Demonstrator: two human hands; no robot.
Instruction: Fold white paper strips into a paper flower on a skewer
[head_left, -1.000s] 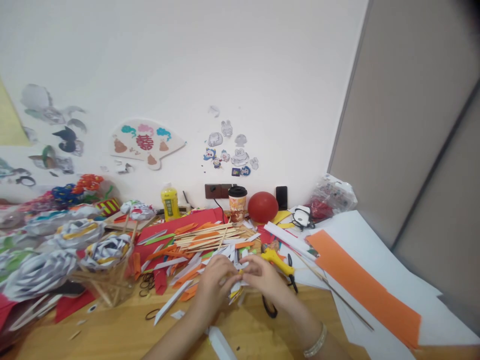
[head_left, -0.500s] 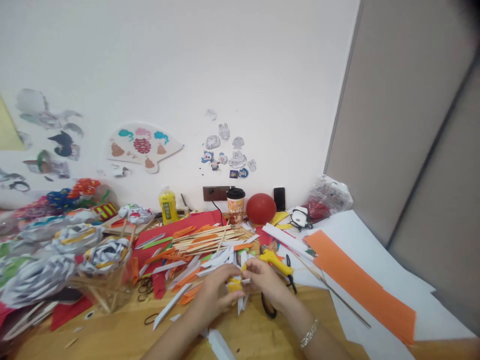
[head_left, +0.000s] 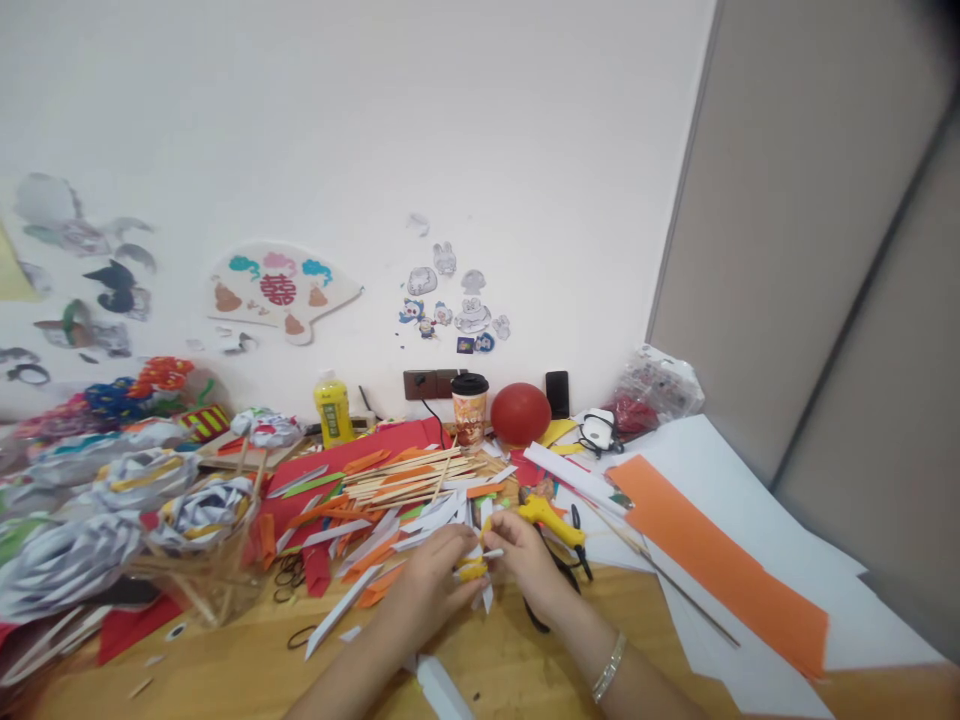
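Close together over the table's front middle, both my hands work on a small piece of yellow and white folded paper [head_left: 472,570]. My left hand [head_left: 429,585] pinches its left side between thumb and fingers. From the other side my right hand [head_left: 525,558] has thumb and fingertips closed on a strip of the same paper, beside a narrow white end. The fingers partly cover the paper, so its full shape is hidden. Just beyond my right hand lies a yellow glue gun [head_left: 553,520] with a black cord.
Behind my hands are wooden sticks [head_left: 405,478] and loose paper strips. A cup [head_left: 470,412], a yellow bottle [head_left: 333,410] and a red balloon [head_left: 520,414] stand along the wall. White paper flowers [head_left: 67,560] fill the left; orange sheets [head_left: 727,565] lie right.
My right hand has turned slightly and shifted a little against the paper. Both hands keep hold of it. The view has moved very slightly.
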